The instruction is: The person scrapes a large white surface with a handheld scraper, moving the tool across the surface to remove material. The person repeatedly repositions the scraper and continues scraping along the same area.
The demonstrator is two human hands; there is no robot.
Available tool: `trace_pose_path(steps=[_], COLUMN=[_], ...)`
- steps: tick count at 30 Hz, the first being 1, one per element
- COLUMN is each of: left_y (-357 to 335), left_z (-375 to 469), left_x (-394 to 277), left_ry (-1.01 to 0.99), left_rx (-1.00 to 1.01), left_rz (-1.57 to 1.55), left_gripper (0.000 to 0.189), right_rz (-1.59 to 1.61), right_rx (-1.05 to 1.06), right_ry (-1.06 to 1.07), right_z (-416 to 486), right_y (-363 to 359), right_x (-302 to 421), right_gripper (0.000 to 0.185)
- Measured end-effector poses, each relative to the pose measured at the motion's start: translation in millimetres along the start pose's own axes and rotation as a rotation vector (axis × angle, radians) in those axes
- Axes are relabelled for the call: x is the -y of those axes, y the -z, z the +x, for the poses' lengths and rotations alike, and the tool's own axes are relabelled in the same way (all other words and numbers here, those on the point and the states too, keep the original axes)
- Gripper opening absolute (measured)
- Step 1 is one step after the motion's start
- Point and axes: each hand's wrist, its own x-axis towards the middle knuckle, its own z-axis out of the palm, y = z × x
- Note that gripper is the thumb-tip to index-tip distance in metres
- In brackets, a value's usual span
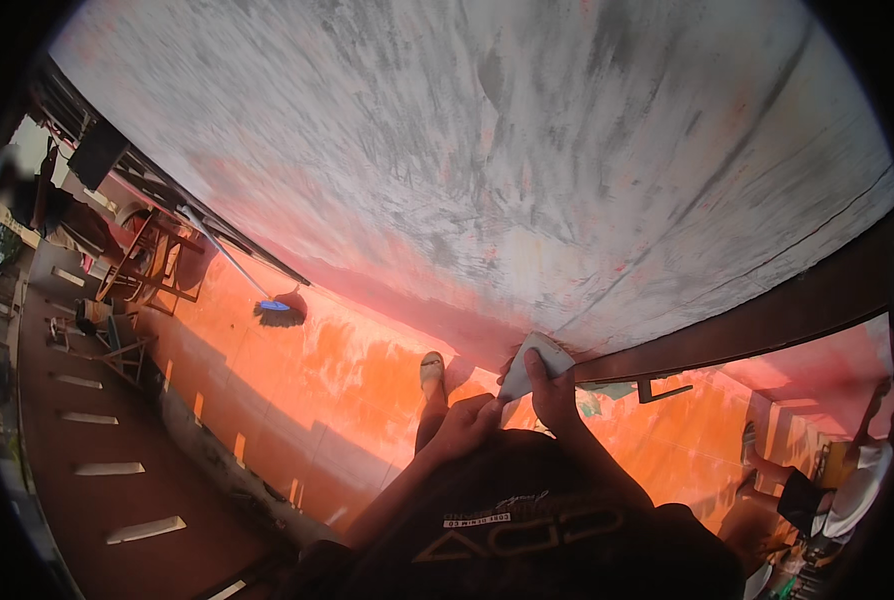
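A flat, roughly triangular pale grey sheet point(528, 367) is held between my two hands in front of my torso; it could be folded sandpaper or a thin scraper, I cannot tell which. My right hand point(553, 390) pinches its upper right side, thumb lying on the face. At its lower left corner, my left hand point(468, 421) grips the tip with thumb and fingers. Behind the sheet stands a wall point(417, 150) with patchy grey-white coating and pink showing along its base. From this view I cannot tell whether the sheet touches the wall.
Orange floor tiles point(319, 397) carry whitish dust. A broom point(274, 306) with a blue head leans at the left, near a wooden chair point(154, 259). A brown frame point(717, 322) edges the wall. One person point(64, 217) is at far left, another point(799, 495) at right. A slotted brown parapet point(79, 442) runs along the left.
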Motion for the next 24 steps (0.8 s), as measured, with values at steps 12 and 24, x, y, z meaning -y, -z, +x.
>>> trace_pose_path(steps=[12, 24], left_y=[-3.7, -2.6], left_z=[5.9, -9.2], left_x=[13.7, 6.7], left_ry=[0.025, -0.006], left_rx=[-0.012, 0.043], left_rz=[-0.055, -0.065], left_gripper=[0.040, 0.038], right_rz=[-0.002, -0.008], right_rx=[-0.007, -0.013], right_ry=[0.002, -0.021], right_z=[9.2, -4.7], right_y=[9.6, -0.8], right_x=[-26.1, -0.6], right_gripper=[0.025, 0.024])
